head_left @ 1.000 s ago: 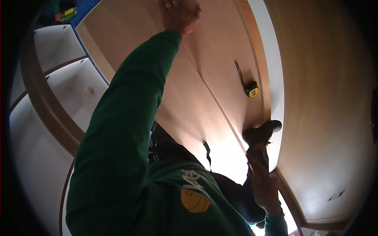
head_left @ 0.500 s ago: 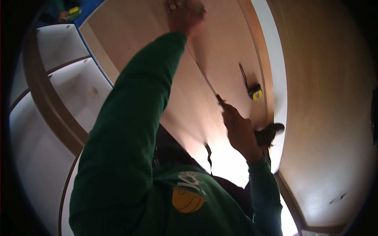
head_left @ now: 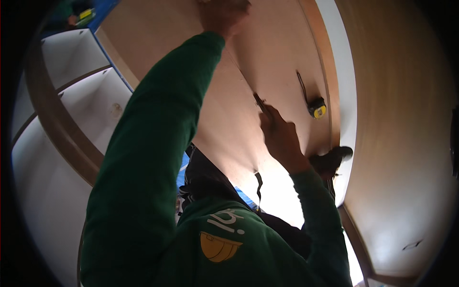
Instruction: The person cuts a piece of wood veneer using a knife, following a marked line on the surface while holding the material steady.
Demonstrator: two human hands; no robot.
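My right hand (head_left: 283,138) is wrapped round a slim dark hand tool (head_left: 259,101), whose exact kind I cannot make out. The tool's tip points away from me, in line with a thin dark line on the light-brown wooden panel (head_left: 191,71). Farther off, at the top edge, my left hand (head_left: 224,18) is over the same panel. It is blurred and partly cut off, so its fingers do not show clearly. A black and yellow tape measure (head_left: 317,111) with a wrist strap lies on the panel, right of my right hand.
White-lined cabinet compartments (head_left: 76,52) with brown edges stand at the left. A wood-coloured board (head_left: 401,119) is at the right, beyond a white strip (head_left: 343,71). My dark shoe (head_left: 334,161) rests near the panel's right edge. Part of another person shows at the top left.
My right hand and the tool have moved away from me and slightly left, along the thin line. My left hand has shifted a little farther toward the top edge.
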